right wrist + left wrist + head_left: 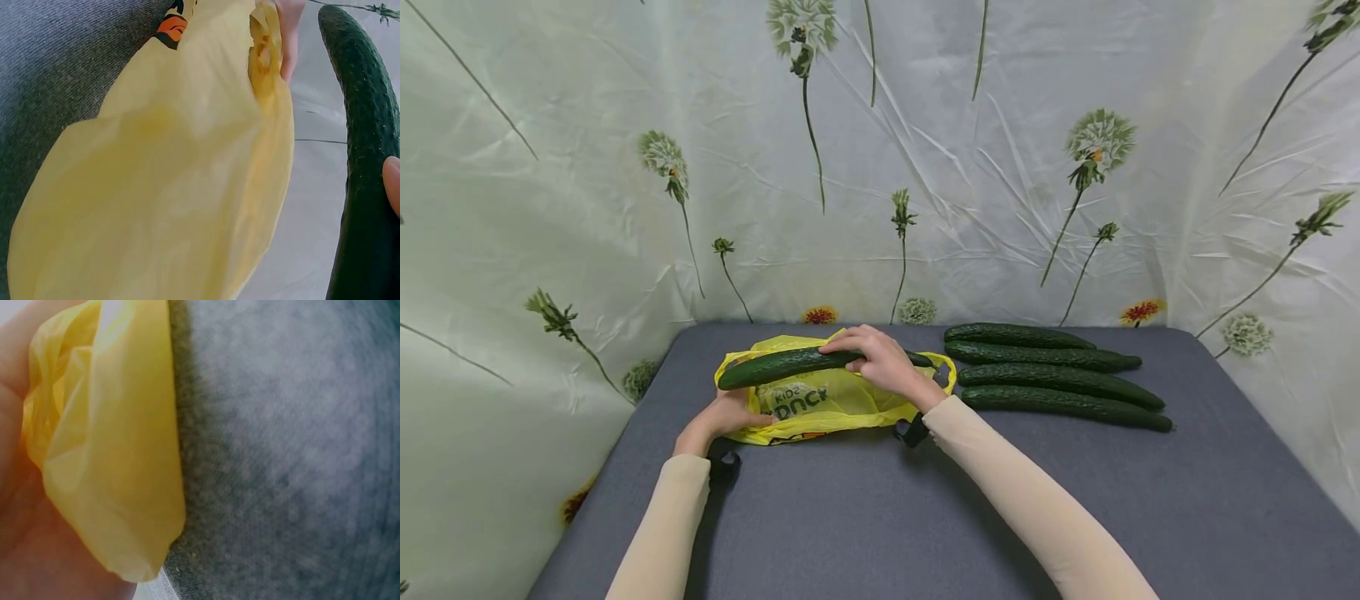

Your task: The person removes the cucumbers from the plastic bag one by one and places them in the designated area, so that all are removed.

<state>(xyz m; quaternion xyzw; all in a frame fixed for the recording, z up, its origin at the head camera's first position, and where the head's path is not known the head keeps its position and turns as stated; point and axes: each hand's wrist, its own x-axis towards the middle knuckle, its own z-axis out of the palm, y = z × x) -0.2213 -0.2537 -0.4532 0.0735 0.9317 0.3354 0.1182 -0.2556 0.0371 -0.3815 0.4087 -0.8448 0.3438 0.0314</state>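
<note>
My right hand [883, 360] grips a long dark green cucumber [775, 365] near its middle, thumb on the near side. The cucumber lies level above the open mouth of a yellow plastic bag [850, 408] with dark lettering. In the right wrist view, the cucumber [365, 106] shows bumpy skin beside the bag [169, 175]. My left hand [730, 414] holds the bag's left end, its thumb over the near rim. Folded yellow film of the bag [119, 437] lies against my left palm [44, 544] in the left wrist view.
Several more cucumbers [1060, 381] lie side by side to the right of the bag. Everything rests on a grey cloth-covered table [865, 517]. A pale curtain [970, 167] printed with dandelions hangs behind the table and around its sides.
</note>
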